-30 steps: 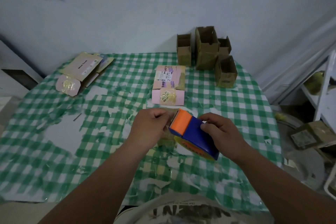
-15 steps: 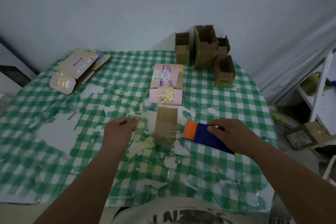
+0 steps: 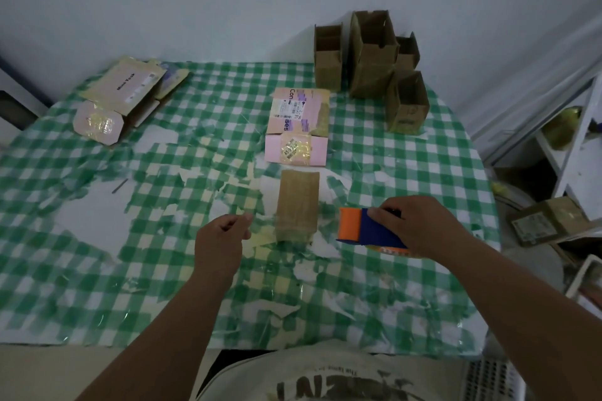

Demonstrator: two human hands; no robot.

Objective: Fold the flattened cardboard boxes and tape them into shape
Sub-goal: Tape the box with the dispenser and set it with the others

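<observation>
Brown box now stands free; left grip withdrew, loosely curled, right clasping tape dispenser.

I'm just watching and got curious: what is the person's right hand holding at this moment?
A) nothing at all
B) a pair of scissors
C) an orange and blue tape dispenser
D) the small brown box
C: the right hand grips the orange and blue tape dispenser on the checked table, just right of the small brown box, which neither hand touches.
</observation>
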